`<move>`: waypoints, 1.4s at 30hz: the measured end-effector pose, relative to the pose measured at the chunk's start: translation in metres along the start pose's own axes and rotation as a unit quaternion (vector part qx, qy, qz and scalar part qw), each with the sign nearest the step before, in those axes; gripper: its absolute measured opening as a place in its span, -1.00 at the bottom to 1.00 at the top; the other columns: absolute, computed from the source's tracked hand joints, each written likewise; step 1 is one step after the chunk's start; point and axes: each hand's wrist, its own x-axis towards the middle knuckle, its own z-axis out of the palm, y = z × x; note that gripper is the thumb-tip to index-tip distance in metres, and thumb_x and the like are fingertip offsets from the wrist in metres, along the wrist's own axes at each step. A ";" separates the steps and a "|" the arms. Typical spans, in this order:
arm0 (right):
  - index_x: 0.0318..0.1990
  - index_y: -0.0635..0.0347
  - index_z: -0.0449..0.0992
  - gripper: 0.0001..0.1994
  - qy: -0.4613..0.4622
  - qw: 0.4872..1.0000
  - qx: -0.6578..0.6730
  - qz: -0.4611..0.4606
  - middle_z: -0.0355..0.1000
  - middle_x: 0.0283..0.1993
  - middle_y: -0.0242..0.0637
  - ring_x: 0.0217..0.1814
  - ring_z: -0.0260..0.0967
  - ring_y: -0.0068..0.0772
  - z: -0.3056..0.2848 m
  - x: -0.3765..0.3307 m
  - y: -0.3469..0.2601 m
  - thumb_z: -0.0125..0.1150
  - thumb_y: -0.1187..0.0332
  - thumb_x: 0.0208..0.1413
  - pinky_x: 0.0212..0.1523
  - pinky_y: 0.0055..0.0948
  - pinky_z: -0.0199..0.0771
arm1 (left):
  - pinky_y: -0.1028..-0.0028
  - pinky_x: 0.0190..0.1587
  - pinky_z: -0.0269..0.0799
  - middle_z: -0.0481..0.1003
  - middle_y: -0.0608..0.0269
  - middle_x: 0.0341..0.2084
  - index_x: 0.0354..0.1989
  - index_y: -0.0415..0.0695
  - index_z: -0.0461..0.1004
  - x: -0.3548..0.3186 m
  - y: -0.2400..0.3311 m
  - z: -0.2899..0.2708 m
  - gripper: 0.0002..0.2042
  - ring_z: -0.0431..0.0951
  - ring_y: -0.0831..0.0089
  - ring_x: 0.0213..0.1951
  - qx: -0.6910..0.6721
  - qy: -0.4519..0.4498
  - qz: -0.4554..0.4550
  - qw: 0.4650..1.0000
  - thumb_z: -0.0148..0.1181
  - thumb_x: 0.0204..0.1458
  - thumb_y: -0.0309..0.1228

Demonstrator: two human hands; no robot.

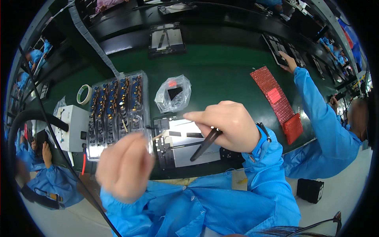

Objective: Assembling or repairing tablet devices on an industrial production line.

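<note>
My right hand (231, 124) is closed round a slim black tool (206, 145), whose flat dark end slants down over the device. Its index finger points left, and a thin pale sliver shows just past the fingertip. My left hand (125, 168) is blurred by motion, its fingers curled together. A thin tan strip (158, 137) shows beside its fingertips; whether the hand grips it I cannot tell. Beneath and between both hands lies an opened flat device (197, 157) with silver panels and a black frame, partly hidden by my right hand.
Left of the device stands a clear tray (147, 85) of small circuit parts, beside a white box (75, 126) and a tape roll (83, 94). A clear plastic bag (173, 103) lies beyond. Red bubble wrap (272, 94) sits rightward, near a co-worker's arm (316, 102). Another opened device (167, 38) lies farther back.
</note>
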 end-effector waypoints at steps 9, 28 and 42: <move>-0.23 0.27 0.48 -0.74 0.113 0.989 -0.001 0.095 0.44 -0.38 -0.16 -0.39 0.43 -0.33 -0.017 -0.003 0.006 0.13 0.60 -0.16 -0.34 -0.51 0.42 | 0.44 -0.42 0.36 0.44 0.16 -0.47 -0.39 -0.21 0.43 -0.188 -0.051 -0.087 -0.89 0.43 0.24 -0.46 0.242 -0.078 -0.352 0.901 0.08 -0.14 -0.61; -0.25 0.37 0.47 -0.78 -0.052 0.950 0.253 0.177 0.46 -0.39 -0.14 -0.38 0.43 -0.50 -0.005 0.012 0.008 0.17 0.57 -0.13 -0.39 -0.56 0.41 | 0.41 -0.33 0.42 0.49 0.07 -0.41 -0.35 -0.26 0.48 -0.105 -0.021 -0.038 -0.82 0.51 0.18 -0.39 -0.064 -0.102 -0.204 0.972 0.11 -0.20 -0.65; -0.17 0.21 0.48 -0.68 -0.009 0.938 0.328 0.109 0.46 -0.42 -0.34 -0.57 0.23 -0.71 -0.016 0.002 0.008 0.28 0.46 -0.19 -0.60 -0.69 0.19 | 0.50 -0.45 0.45 0.51 0.10 -0.51 -0.38 -0.23 0.51 0.052 0.002 0.034 -0.82 0.54 0.33 -0.46 -0.277 0.010 -0.115 0.954 0.24 -0.23 -0.62</move>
